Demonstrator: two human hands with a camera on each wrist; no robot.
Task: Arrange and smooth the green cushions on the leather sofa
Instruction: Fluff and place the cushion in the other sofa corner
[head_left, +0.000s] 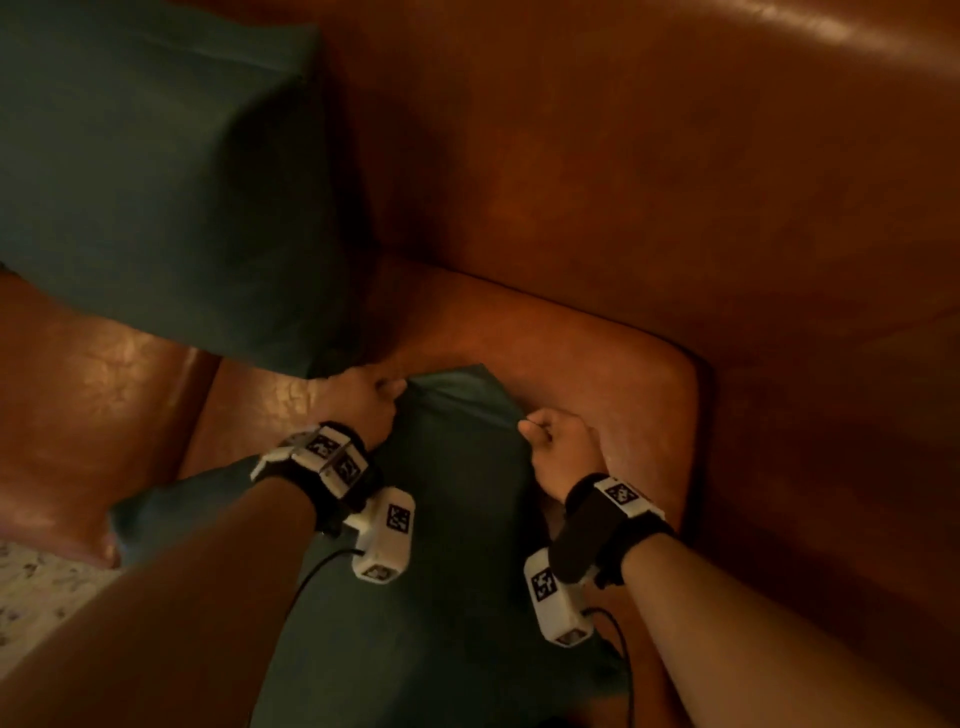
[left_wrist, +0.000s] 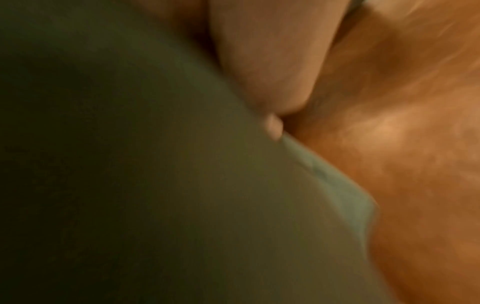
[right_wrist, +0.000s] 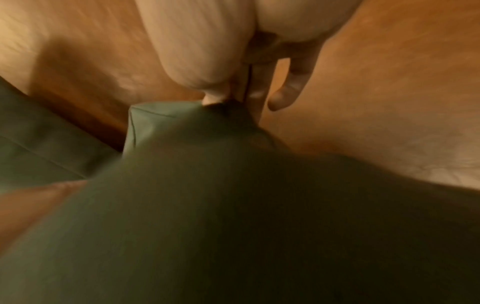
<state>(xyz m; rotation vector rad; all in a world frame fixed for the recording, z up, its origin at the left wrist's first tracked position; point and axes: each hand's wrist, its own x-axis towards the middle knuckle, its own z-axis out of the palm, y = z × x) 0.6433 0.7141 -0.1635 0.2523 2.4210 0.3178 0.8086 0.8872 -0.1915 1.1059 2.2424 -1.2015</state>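
Note:
A dark green cushion (head_left: 452, 519) lies over the brown leather sofa seat (head_left: 597, 358), reaching from the seat's middle toward me. My left hand (head_left: 371, 397) grips its far left corner with curled fingers. My right hand (head_left: 553, 441) pinches its far right edge. In the left wrist view my thumb (left_wrist: 272, 61) presses on the green fabric (left_wrist: 130, 164). The right wrist view has thumb and fingers (right_wrist: 207, 61) pinching a bunched corner of the cushion (right_wrist: 182, 185). A second green cushion (head_left: 161, 176) stands against the sofa back at the upper left.
The sofa back (head_left: 623, 156) rises behind the seat and an armrest (head_left: 831, 467) runs along the right. Another seat cushion (head_left: 93, 405) lies to the left. A pale speckled floor (head_left: 36, 592) shows at the lower left. Cables trail from both wrist cameras.

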